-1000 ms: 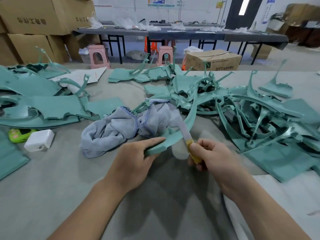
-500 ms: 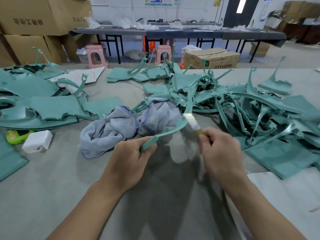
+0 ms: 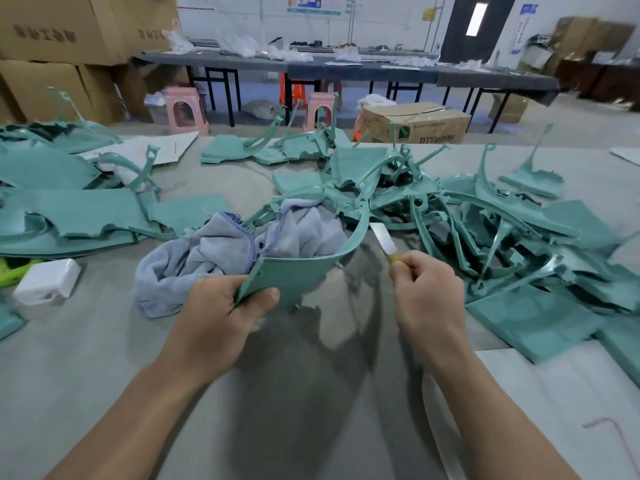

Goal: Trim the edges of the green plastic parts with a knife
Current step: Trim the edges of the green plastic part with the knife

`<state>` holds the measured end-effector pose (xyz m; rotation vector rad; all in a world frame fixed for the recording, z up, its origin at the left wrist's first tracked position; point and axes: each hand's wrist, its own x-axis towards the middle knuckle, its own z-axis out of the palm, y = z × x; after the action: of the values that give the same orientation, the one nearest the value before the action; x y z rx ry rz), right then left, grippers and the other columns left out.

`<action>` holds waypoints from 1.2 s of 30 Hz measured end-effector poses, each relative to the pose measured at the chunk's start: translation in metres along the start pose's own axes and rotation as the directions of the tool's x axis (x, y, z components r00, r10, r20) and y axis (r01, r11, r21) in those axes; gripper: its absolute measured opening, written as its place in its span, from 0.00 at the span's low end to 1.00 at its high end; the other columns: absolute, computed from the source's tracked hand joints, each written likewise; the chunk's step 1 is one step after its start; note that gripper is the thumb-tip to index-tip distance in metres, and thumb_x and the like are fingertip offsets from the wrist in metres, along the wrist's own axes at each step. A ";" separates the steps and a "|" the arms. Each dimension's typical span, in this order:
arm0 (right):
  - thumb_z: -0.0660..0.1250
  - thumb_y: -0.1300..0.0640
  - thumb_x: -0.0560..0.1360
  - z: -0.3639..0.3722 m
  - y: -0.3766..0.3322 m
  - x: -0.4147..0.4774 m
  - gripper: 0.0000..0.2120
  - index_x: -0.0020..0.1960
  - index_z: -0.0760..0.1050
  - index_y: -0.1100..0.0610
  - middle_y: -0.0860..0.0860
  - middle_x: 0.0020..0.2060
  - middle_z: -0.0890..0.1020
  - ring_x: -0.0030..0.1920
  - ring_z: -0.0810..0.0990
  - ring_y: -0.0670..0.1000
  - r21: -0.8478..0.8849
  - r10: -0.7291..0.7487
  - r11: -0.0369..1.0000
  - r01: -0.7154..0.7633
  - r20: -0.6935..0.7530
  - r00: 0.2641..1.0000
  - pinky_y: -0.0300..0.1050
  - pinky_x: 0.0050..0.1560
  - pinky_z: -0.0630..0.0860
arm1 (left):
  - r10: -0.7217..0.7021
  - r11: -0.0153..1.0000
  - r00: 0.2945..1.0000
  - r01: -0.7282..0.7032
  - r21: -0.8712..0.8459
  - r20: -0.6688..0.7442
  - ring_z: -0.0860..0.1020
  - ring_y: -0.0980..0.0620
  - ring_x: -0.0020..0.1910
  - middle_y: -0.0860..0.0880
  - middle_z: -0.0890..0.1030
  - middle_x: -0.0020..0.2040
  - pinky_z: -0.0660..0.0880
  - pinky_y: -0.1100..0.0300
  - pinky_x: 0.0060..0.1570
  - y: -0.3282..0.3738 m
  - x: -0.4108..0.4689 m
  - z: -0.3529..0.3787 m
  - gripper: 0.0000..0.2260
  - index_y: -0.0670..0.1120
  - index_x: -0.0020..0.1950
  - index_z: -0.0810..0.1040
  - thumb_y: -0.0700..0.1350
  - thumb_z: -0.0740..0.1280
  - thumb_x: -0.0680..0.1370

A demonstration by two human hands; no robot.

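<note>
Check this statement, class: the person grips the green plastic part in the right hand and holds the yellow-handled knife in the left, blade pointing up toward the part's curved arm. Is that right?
Not quite: the hands are swapped. In the head view the left hand grips the green plastic part, and the right hand holds the yellow-handled knife. The rest stands: its blade points up toward the part's curved arm.

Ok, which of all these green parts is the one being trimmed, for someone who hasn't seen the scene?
Start at the crumpled grey cloth mid-table. Just in front of it, the left hand grips a flat green plastic panel with a long curved arm. Unlike the piled parts, it is lifted off the table, beside the yellow-handled knife in the right hand.
</note>
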<state>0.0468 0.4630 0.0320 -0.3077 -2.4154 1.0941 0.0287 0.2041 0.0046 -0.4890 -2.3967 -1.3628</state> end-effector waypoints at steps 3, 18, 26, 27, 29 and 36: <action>0.66 0.52 0.80 -0.005 -0.011 -0.020 0.11 0.39 0.75 0.46 0.43 0.30 0.77 0.30 0.72 0.43 0.255 -0.315 0.926 0.278 0.120 0.941 0.33 0.31 0.65 | -0.133 0.970 0.991 0.136 -0.199 0.030 0.73 0.51 0.31 0.36 0.78 0.33 0.74 0.47 0.32 -0.007 0.006 -0.005 0.23 0.39 0.38 0.81 0.61 0.70 0.68; 0.61 0.51 0.81 -0.002 -0.014 -0.025 0.13 0.38 0.73 0.50 0.47 0.28 0.73 0.29 0.68 0.48 0.232 -0.189 0.948 0.219 -0.145 0.971 0.46 0.31 0.67 | -0.431 0.623 0.902 0.272 -0.733 -0.031 0.82 0.34 0.38 0.36 0.85 0.46 0.75 0.26 0.36 -0.023 0.017 -0.055 0.19 0.35 0.52 0.83 0.41 0.70 0.63; 0.64 0.48 0.79 0.010 -0.023 -0.038 0.12 0.39 0.76 0.50 0.45 0.25 0.72 0.26 0.66 0.44 0.362 -0.181 0.922 0.135 0.096 0.979 0.42 0.28 0.63 | -0.331 0.806 0.943 0.276 -0.524 -0.013 0.84 0.30 0.40 0.36 0.85 0.42 0.77 0.25 0.43 -0.035 0.017 -0.039 0.17 0.46 0.47 0.87 0.47 0.77 0.60; 0.63 0.47 0.79 0.017 -0.024 -0.042 0.11 0.39 0.75 0.49 0.44 0.25 0.73 0.26 0.67 0.44 0.302 -0.206 0.941 0.153 0.151 0.967 0.39 0.27 0.63 | -0.325 0.809 0.946 0.270 -0.522 -0.014 0.84 0.30 0.40 0.36 0.86 0.42 0.77 0.27 0.42 -0.038 0.017 -0.039 0.17 0.46 0.47 0.87 0.48 0.77 0.60; 0.63 0.48 0.81 0.026 -0.018 -0.039 0.13 0.37 0.73 0.47 0.43 0.27 0.76 0.30 0.72 0.43 0.124 -0.171 0.981 0.149 0.193 0.966 0.37 0.29 0.66 | -0.326 0.807 0.945 0.277 -0.522 -0.002 0.84 0.30 0.40 0.36 0.86 0.42 0.80 0.32 0.42 -0.040 0.016 -0.039 0.18 0.44 0.47 0.87 0.50 0.77 0.60; 0.62 0.53 0.83 0.015 0.006 -0.009 0.16 0.37 0.73 0.53 0.47 0.29 0.75 0.31 0.72 0.47 -0.060 0.088 0.994 -0.087 0.016 0.996 0.46 0.33 0.66 | -0.338 0.802 0.941 0.292 -0.521 0.008 0.85 0.35 0.37 0.39 0.86 0.41 0.81 0.37 0.42 -0.034 0.017 -0.037 0.14 0.47 0.46 0.87 0.46 0.76 0.61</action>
<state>0.0472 0.4539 0.0165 -0.4289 -2.4747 1.0682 0.0028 0.1575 0.0045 -0.1439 -2.0829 -2.1521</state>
